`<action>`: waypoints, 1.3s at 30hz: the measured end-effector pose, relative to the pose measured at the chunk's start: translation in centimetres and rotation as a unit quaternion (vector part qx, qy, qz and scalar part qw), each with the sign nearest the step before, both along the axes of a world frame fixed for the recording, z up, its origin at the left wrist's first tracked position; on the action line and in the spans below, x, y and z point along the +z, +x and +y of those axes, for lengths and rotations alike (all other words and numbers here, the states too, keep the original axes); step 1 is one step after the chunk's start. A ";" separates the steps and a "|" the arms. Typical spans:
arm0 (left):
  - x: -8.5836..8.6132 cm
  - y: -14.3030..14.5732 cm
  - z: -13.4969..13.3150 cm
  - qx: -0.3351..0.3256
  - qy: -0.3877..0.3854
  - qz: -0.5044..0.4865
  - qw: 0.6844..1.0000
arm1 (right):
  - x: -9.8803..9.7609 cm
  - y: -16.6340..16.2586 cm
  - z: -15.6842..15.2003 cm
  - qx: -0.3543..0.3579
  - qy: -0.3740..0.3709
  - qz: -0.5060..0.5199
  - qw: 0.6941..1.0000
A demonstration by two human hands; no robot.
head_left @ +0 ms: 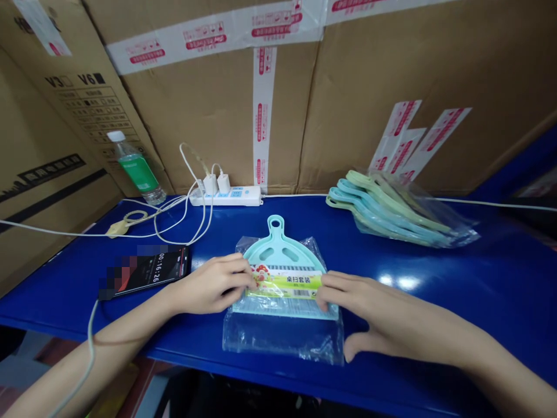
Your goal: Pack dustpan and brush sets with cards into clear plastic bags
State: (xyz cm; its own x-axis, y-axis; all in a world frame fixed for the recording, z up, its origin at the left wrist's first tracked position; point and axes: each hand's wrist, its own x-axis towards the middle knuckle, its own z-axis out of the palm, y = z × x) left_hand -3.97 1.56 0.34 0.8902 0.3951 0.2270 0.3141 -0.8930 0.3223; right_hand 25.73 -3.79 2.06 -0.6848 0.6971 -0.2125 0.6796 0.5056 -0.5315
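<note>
A light-blue dustpan point(275, 241) lies flat on the table with its handle pointing away from me. A brush with grey bristles point(278, 269) sits in it, partly covered by a yellow-green and white printed label point(285, 283). Beneath the dustpan spreads a clear plastic bag point(282, 339), its near edge reaching towards me. My left hand point(217, 283) has its fingers curled onto the label's left end. At the label's right end, my right hand point(359, 302) rests bent fingertips on the label and dustpan side, thumb spread well apart from them.
Several bagged blue and green dustpans point(391, 212) lie at the back right. A phone point(150, 270) with its cable is beside my left forearm. Behind stand a power strip point(237, 196), tangled white cables point(174, 223), a bottle point(140, 171) and tall cardboard boxes point(209, 110).
</note>
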 end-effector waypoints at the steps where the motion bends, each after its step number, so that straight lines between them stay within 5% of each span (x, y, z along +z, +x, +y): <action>1: 0.1 0.0 -0.1 -0.003 -0.007 -0.002 1.000 | 0.0 0.0 0.0 0.005 0.002 -0.002 1.000; 19: 1.4 -0.4 -0.4 -0.106 -0.175 0.025 0.979 | -0.6 0.2 0.1 0.066 0.041 0.053 0.996; 39: 1.9 -0.3 -1.2 -0.061 -0.155 0.043 0.985 | -0.2 0.2 -0.3 0.017 0.036 0.088 0.995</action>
State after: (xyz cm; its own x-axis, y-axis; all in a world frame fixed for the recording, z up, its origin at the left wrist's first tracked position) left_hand -4.27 0.38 2.20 0.9461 0.3220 0.0340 0.2480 -0.7883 0.5631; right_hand 25.90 -4.08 1.82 -0.7306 0.6818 -0.0377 0.5612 0.5682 -0.6018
